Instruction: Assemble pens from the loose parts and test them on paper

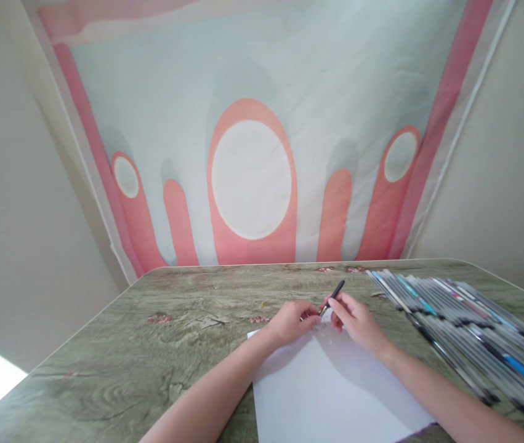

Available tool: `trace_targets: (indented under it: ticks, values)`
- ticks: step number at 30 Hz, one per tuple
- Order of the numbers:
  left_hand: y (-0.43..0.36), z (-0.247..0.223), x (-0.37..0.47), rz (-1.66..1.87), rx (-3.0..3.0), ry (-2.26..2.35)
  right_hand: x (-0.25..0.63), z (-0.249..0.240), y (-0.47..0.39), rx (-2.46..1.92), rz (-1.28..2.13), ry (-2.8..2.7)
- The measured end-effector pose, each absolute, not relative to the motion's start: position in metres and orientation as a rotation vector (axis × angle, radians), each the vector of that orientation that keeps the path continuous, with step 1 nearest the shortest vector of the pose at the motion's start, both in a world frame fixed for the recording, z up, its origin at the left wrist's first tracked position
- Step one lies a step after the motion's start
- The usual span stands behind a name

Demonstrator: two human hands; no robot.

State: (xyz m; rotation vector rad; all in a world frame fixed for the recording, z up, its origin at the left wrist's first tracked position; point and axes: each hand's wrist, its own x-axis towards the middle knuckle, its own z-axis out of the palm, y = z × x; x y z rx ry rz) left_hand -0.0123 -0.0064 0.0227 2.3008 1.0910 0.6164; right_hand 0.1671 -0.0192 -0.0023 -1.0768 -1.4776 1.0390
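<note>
A white sheet of paper (335,394) lies on the table under my wrists. Over its far edge, my right hand (347,314) is closed around a slim dark pen (337,289), whose upper end leans up and to the right. My left hand (294,320) is beside it, with thumb and fingers drawn together close to the pen's lower end. Whatever those fingers hold, if anything, is hidden. Small faint marks or bits (325,326) show on the paper between my hands, too small to make out.
Many slender pens with grey barrels (455,301) lie in overlapping rows on the right, some with blue, teal or pink parts. The wood-patterned table (118,369) reaches back to a hanging pink and pale cloth (252,246).
</note>
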Motion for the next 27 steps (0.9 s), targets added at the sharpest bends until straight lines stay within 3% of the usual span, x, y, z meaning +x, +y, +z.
trace_targets:
  ticks: [12, 27]
  values:
    - [0.048, 0.044, -0.104, 0.586, 2.131, 1.557, 0.163, -0.01, -0.023, -1.119, 0.997, -1.54]
    - [0.055, 0.014, -0.12, 0.404, 1.99, 1.479, 0.166, -0.017, -0.023, -1.111, 0.849, -1.671]
